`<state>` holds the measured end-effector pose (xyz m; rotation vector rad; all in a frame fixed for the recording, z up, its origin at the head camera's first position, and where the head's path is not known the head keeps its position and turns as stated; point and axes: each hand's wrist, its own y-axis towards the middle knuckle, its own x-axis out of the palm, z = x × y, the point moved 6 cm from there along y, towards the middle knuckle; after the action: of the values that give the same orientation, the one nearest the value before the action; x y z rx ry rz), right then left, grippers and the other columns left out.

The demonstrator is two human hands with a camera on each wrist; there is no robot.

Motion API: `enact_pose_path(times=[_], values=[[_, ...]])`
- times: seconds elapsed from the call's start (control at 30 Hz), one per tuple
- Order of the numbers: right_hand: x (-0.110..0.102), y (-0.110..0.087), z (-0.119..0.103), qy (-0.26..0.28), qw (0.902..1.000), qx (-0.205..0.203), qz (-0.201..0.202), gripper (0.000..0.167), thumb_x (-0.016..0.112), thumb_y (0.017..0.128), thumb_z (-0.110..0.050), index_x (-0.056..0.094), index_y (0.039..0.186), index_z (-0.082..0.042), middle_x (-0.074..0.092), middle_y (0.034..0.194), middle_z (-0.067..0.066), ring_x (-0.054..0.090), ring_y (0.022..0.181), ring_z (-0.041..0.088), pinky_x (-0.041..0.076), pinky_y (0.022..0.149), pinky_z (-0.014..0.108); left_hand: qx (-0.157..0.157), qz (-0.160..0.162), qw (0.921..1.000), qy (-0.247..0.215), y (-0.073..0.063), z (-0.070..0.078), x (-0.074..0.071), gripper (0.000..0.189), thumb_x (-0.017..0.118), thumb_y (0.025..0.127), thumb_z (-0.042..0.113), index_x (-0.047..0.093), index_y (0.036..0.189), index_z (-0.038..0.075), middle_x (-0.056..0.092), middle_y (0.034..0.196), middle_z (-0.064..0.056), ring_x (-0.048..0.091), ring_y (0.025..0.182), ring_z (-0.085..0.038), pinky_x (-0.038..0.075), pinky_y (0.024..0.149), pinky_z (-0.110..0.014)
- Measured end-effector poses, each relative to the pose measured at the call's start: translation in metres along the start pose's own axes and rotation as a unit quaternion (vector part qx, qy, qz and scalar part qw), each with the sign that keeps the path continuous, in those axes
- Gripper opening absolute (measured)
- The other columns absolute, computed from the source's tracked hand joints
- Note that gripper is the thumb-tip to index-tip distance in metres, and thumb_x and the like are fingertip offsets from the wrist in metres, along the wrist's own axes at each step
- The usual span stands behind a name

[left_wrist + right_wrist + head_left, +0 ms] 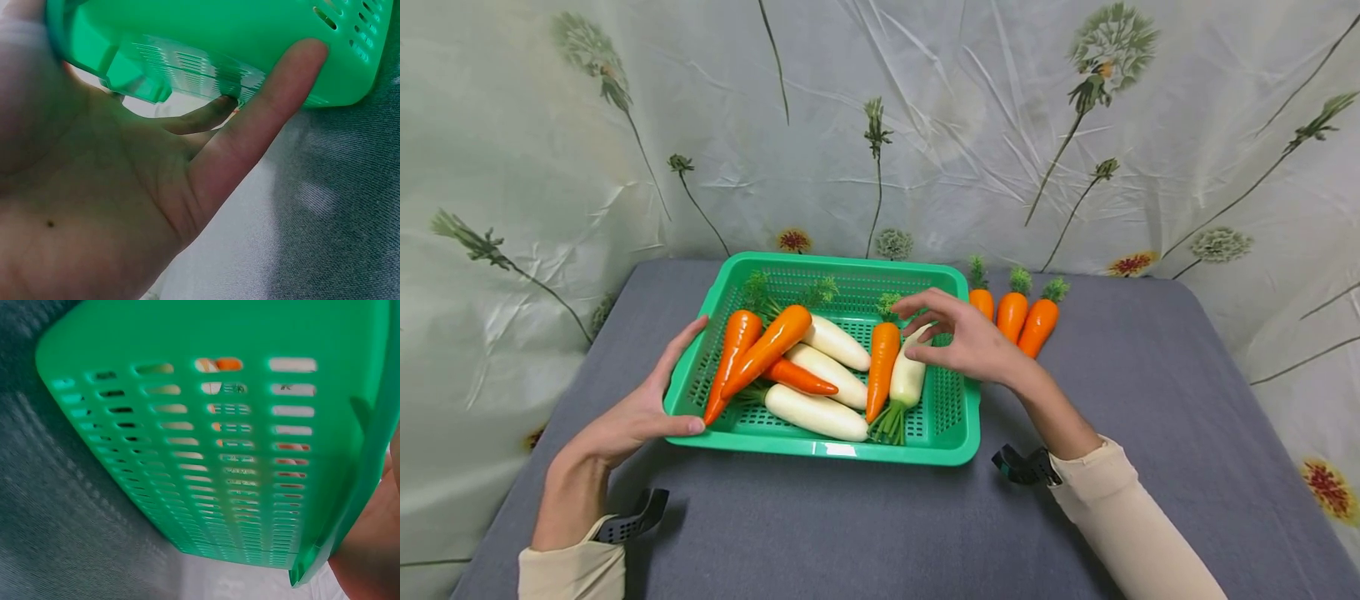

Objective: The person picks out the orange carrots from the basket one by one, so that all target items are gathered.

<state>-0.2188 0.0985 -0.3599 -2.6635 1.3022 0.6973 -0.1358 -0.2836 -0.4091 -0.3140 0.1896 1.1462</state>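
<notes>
A green plastic basket point(820, 447) on the table holds several orange carrots and several white radishes. At its left end my left hand point(632, 421) holds the rim, thumb at the front corner and fingers farther back. The left wrist view has that hand point(156, 169) against the basket's outer wall point(206, 25). Over the basket's right side is my right hand point(962, 337), thumb and fingers bent and spread apart around the upper end of a white radish point(907, 379) with its green stems toward me. A carrot point(882, 371) lies just left of that radish.
Three carrots point(1012, 315) with green tops lie on the grey tablecloth point(1120, 400), beyond the basket's right end and partly behind my right hand. A patterned curtain point(820, 167) hangs behind the table. The basket's slotted wall point(219, 444) fills most of the right wrist view.
</notes>
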Motion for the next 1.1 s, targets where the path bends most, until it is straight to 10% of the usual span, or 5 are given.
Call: enact_pose_path(times=[0.67, 1.1], values=[[-0.005, 0.033, 0.007, -0.056, 0.9918, 0.023, -0.113, 0.054, 0.076, 0.091, 0.000, 0.058, 0.142, -0.002, 0.058, 0.140, 0.025, 0.068, 0.117, 0.041, 0.055, 0.098, 0.052, -0.001, 0.002, 0.9999, -0.015, 0.000, 0.001, 0.000, 0.117, 0.078, 0.085, 0.007, 0.002, 0.167, 0.043, 0.004, 0.169, -0.006, 0.026, 0.135, -0.006, 0.035, 0.095, -0.013], [0.001, 0.052, 0.014, -0.144, 0.9654, 0.099, -0.194, 0.065, 0.080, 0.088, -0.002, 0.056, 0.148, -0.012, 0.058, 0.142, 0.019, 0.064, 0.125, 0.035, 0.056, 0.098, 0.044, -0.008, 0.008, 0.9999, -0.007, 0.000, -0.001, 0.000, 0.116, 0.078, 0.086, 0.008, 0.002, 0.166, 0.044, 0.007, 0.168, -0.005, 0.026, 0.136, -0.007, 0.034, 0.094, -0.013]])
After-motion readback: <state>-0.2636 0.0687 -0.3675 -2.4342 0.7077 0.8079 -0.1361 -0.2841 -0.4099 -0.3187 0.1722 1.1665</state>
